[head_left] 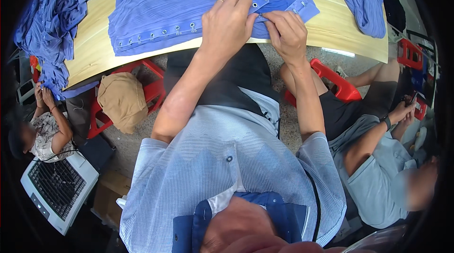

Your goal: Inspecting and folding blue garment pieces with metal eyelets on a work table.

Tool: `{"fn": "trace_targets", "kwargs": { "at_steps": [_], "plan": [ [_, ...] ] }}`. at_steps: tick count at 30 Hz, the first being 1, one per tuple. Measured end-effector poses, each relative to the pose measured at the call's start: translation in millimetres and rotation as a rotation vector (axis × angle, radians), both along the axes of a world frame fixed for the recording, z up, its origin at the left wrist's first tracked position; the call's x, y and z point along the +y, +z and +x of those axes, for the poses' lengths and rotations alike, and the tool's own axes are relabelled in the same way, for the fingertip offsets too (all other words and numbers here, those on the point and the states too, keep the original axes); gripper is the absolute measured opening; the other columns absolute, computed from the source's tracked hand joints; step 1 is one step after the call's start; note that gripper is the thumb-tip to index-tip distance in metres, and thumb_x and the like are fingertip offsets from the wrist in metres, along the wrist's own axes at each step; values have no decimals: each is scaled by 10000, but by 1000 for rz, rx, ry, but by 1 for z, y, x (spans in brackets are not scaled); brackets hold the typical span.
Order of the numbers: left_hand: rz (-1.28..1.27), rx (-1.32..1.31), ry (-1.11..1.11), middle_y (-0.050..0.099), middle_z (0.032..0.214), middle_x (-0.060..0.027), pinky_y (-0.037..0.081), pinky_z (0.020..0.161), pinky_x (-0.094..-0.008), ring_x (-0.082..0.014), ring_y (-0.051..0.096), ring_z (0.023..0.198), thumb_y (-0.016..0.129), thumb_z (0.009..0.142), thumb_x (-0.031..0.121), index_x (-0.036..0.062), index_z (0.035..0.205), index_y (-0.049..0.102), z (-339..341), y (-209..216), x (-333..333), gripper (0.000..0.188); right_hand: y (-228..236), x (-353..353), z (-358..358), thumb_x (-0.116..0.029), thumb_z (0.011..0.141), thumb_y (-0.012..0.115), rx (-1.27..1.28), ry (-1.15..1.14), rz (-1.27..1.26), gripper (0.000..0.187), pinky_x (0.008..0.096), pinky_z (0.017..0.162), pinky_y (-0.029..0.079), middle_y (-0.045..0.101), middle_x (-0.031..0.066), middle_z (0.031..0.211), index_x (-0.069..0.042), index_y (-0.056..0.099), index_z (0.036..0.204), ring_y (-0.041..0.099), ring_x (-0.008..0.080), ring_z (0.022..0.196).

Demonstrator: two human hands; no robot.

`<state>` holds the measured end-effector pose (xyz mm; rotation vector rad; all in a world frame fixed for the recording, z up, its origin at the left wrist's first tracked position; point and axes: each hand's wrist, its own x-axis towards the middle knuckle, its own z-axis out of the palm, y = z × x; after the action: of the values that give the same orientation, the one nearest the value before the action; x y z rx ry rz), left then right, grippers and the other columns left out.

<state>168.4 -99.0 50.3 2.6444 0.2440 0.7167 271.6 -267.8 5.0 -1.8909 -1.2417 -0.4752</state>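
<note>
A blue pleated garment with a row of metal eyelets along its band lies spread on the wooden table. My left hand presses flat on the eyelet band, a ring on one finger. Beside it, my right hand pinches the band's edge near the table's front edge. The two hands almost touch over the fabric.
More blue fabric is heaped at the table's left end and right end. Red stools stand under the table, one bearing a tan cap. A seated person is at right, another with a laptop at left.
</note>
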Motion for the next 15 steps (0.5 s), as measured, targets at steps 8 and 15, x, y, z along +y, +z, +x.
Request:
{"fn": "trace_targets", "kwargs": {
  "at_steps": [8,15],
  "plan": [
    [-23,-181,-51,741,955,-73,588,752,-412,-306,732,868,841,889,69,85,1042,808,6,-28,4,157,7,4,6,-45,854,849,145,74,7,181,397,775,551,775,74,951,-62,787,1023,745,278,871],
    [-105,-194,-78,755,951,-64,582,749,-397,-292,731,862,817,921,41,74,1002,811,7,-32,5,88,17,10,25,-98,898,840,287,152,-54,147,417,738,573,785,114,936,-56,794,1031,745,333,818]
  ]
}}
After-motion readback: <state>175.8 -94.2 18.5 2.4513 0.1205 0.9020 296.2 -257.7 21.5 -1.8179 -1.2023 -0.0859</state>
